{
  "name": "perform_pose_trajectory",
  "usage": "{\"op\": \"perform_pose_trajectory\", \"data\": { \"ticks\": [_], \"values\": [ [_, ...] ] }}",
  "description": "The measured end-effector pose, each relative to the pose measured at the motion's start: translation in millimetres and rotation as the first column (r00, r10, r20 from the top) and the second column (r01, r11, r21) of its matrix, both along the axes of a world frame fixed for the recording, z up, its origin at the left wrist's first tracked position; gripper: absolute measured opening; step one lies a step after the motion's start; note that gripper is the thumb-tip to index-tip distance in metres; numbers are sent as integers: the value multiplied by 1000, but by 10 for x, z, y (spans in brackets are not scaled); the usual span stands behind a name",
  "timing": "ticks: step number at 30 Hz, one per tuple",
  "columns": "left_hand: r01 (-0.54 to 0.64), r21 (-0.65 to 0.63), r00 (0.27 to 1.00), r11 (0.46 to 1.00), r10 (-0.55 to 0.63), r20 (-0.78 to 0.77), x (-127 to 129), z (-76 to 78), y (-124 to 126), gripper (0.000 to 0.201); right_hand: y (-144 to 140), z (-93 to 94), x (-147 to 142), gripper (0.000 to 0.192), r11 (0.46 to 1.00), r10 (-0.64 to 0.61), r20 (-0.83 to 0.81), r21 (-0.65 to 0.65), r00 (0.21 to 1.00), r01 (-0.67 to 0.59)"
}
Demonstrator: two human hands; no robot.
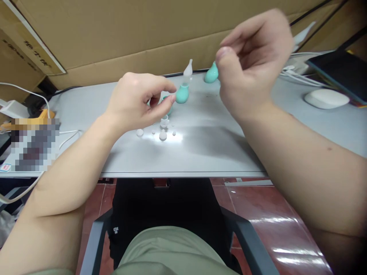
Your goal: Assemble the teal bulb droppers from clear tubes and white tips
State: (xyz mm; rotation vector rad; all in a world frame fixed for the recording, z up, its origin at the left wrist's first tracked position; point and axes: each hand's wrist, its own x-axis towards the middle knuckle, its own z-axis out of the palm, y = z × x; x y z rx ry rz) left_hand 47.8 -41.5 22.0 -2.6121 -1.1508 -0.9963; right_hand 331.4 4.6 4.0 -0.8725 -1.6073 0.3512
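Observation:
My left hand (140, 97) reaches over the table, thumb and forefinger apart. Their tips are at the left edge of a teal squeeze bulb (182, 94) with an open top; whether they touch it I cannot tell. Another teal piece (168, 110) is partly hidden behind that thumb. Below the hand are a small clear cup-like piece (164, 121) and several small whitish round pieces, such as a ball-shaped one (163, 135). My right hand (252, 61) is raised with curled fingers, thumb close to the forefinger. Anything between them is hidden. Behind it is a second teal bulb (211, 74), partly covered.
A whitish pointed nozzle (188, 70) stands near the cardboard wall (129, 34). Another pale pointed tip (305, 33) shows beyond my right wrist. On the right are a white mouse (327, 98), cables and a dark flat device (341, 72). A yellow object (43, 117) and cables are at left.

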Motion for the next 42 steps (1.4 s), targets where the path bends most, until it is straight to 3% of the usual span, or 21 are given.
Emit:
{"op": "perform_pose_trajectory", "data": {
  "ticks": [3, 7, 10, 13, 16, 24, 27, 31, 35, 42],
  "values": [
    [-26, -5, 999, 1000, 26, 28, -11, -36, 36, 35, 167, -20, 5, 55, 994, 23, 8, -109, 1000, -22],
    [-17, -40, 999, 999, 19, 44, -7, -66, 54, 31, 326, -114, -42, 67, 931, 195, 179, -343, 964, -124],
    [-7, -78, 999, 997, 10, 45, 11, -69, 51, 29, 378, -203, -86, 65, 899, 280, 208, -399, 937, -180],
    [1, -93, 999, 996, 2, 33, 15, -69, 58, 28, 383, -230, -94, 64, 887, 259, 188, -435, 947, -157],
    [-8, -92, 999, 996, 12, 39, 13, -72, 66, 27, 336, -166, -80, 61, 899, 236, 166, -411, 957, -151],
    [-33, -39, 996, 999, 37, 87, 47, -129, 69, 28, 89, 22, -95, 65, 936, 232, -92, -251, 968, -248],
    [5, -56, 995, 998, 0, 99, 65, -143, 44, 32, 66, -9, -107, 69, 894, 322, -142, -279, 936, -350],
    [80, -149, 990, 986, -61, 127, 118, -110, -57, 35, 34, -71, -172, 61, 769, 489, -274, -311, 828, -558],
    [94, -245, 991, 965, -68, 112, 147, -64, -117, 32, -67, -96, -251, 58, 686, 549, -328, -348, 769, -638],
    [117, -250, 989, 961, -91, 114, 183, -40, -128, 34, -53, -111, -259, 69, 681, 598, -239, -350, 765, -643]
  ]
}}
